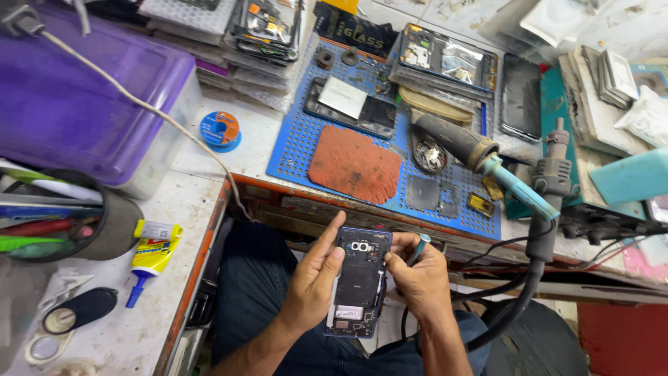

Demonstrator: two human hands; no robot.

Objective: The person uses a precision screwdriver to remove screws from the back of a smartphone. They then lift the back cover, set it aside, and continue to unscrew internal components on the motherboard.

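Left hand [316, 278] nearest camera, over lap: cradles opened phone [358, 282] along left edge, thumb raised by camera end. Phone back cover off, board and battery exposed, held upright between both hands below bench edge. Right hand [417, 278] grips phone's right edge, small teal-handled tool [418, 248] pinched in fingers. Phone likely light, stiff, fragile inside; best held by frame edges, off bare components. Further right, on blue perforated mat [296, 150]: hot-air handpiece [473, 150].
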